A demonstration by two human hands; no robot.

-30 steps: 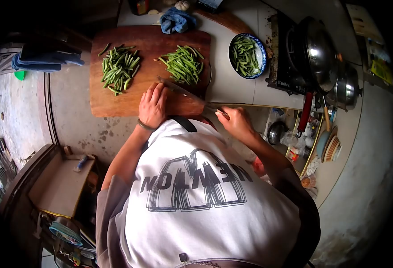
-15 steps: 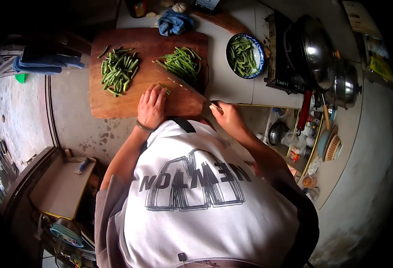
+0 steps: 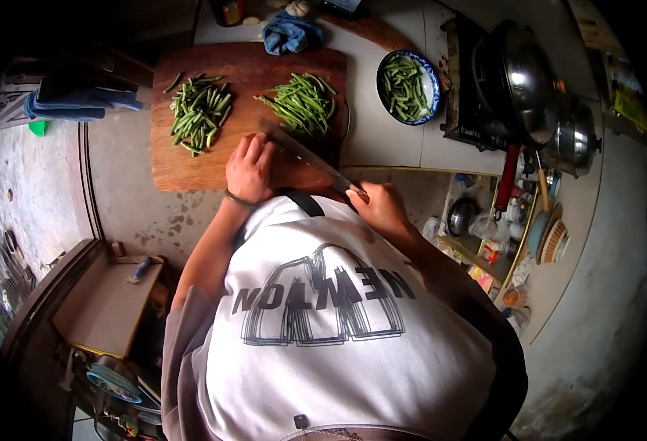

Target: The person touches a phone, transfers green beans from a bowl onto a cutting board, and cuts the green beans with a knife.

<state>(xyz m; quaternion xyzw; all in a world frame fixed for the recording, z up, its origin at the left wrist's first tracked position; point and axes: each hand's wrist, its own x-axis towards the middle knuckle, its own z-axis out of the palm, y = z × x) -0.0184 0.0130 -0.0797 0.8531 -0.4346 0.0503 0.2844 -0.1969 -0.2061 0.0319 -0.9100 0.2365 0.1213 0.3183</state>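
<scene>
gripping the knife [image 3: 305,153] by its handle, the right hand [image 3: 382,206] is closed firmly just off the near right corner of the board [image 3: 184,170], and the blade slants up across the wood, its tip just beyond the left hand [image 3: 250,163]! that left hand is bunched at the board's near side, fingers curled together; whether a bean is pinched beneath, one can't tell. a band [image 3: 239,198] rings its wrist. further up the wood, two green piles, well apart: short beans [image 3: 200,116] on the left, long beans [image 3: 299,104] on the right. out past the board's right edge, a bowl [image 3: 434,88] holds more short pieces, and beyond it sits the stove [image 3: 466,110]. up top, a blue cloth [image 3: 290,34] lies crumpled at the board's far edge, garlic [image 3: 297,8] just behind!
</scene>
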